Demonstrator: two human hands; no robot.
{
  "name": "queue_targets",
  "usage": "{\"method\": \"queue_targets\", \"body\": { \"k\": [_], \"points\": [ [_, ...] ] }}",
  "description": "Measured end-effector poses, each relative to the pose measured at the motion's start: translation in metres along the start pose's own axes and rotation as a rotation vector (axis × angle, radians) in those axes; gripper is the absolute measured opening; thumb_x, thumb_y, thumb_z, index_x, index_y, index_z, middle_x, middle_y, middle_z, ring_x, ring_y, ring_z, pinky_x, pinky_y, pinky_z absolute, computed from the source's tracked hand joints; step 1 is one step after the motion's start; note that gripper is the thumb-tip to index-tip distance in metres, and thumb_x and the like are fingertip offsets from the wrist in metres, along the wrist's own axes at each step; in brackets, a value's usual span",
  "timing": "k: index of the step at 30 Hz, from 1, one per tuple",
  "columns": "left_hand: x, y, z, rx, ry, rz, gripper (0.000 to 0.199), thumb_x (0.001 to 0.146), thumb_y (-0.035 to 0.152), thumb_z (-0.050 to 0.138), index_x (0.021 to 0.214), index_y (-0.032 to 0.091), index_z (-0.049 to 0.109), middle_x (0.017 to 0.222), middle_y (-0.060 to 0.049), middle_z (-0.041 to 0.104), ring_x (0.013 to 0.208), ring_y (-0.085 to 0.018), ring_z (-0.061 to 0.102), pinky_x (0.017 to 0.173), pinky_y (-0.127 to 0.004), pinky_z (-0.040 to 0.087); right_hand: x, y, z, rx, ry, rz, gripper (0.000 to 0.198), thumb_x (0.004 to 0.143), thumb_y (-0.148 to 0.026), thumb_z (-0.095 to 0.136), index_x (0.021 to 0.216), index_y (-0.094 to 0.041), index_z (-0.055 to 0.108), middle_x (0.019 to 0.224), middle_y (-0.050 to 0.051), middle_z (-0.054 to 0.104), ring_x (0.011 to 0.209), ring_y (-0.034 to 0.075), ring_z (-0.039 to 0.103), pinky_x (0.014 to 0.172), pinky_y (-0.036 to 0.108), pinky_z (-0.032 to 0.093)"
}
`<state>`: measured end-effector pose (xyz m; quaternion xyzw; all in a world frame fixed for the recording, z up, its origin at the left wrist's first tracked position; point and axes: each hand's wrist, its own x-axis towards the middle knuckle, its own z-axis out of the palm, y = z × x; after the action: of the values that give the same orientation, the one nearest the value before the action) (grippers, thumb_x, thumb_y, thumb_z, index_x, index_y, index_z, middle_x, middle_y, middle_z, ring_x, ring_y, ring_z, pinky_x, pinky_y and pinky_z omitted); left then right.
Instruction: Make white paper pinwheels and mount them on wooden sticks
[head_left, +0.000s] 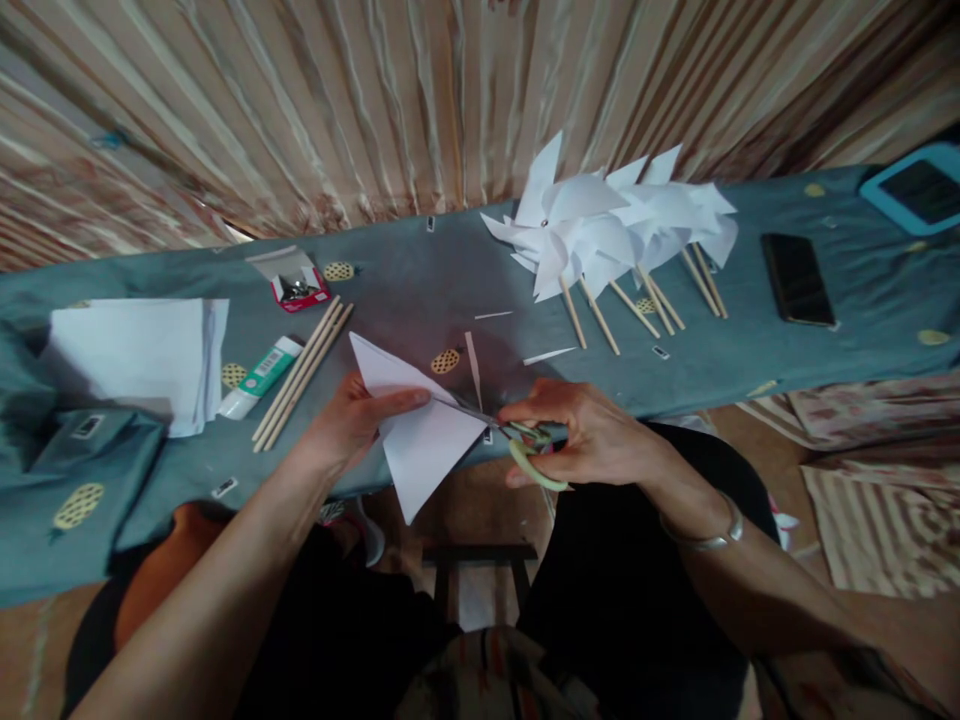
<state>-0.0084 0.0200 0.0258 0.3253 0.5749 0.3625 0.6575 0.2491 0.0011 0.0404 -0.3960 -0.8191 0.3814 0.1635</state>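
Observation:
My left hand (367, 415) pinches a folded sheet of white paper (427, 455) by its left side, thumb on top. The paper hangs partly over the table's front edge. My right hand (589, 435) is closed round the green handles of a pair of scissors (536, 465). Their blades lie at the paper's right corner, pointing left toward my left thumb; whether they are parted I cannot tell. Thin paper strips (474, 365) lie on the cloth just beyond the paper.
Several paper pinwheels (600, 225) on wooden sticks lie at the back right, beside a phone (797, 280) and a blue-framed device (919, 190). On the left are a paper stack (135, 355), a glue tube (262, 378), wooden sticks (304, 375) and a red box (300, 285) of small metal pieces.

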Motion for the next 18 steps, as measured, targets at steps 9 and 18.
{"method": "queue_targets", "body": {
  "k": [9, 18],
  "points": [
    [0.0012, -0.0046, 0.0055, 0.013, -0.026, 0.006, 0.026, 0.050, 0.023, 0.083, 0.071, 0.015, 0.071, 0.081, -0.010, 0.077, 0.067, -0.023, 0.070, 0.063, -0.034, 0.059, 0.0005, -0.0082, 0.0022, -0.134, 0.015, -0.048, 0.025, 0.079, -0.044, 0.074, 0.076, -0.019, 0.068, 0.061, -0.002, 0.056, 0.068, 0.014, 0.051, 0.063, 0.026, 0.033],
    [0.0013, -0.0075, 0.0035, -0.003, -0.023, 0.045, 0.025, 0.051, 0.024, 0.084, 0.071, 0.015, 0.071, 0.076, -0.006, 0.075, 0.067, -0.022, 0.069, 0.068, -0.035, 0.058, 0.0008, -0.0059, 0.0102, -0.250, 0.081, -0.103, 0.028, 0.080, -0.046, 0.072, 0.084, -0.018, 0.070, 0.068, 0.002, 0.063, 0.072, 0.018, 0.055, 0.067, 0.028, 0.039]
  ]
}}
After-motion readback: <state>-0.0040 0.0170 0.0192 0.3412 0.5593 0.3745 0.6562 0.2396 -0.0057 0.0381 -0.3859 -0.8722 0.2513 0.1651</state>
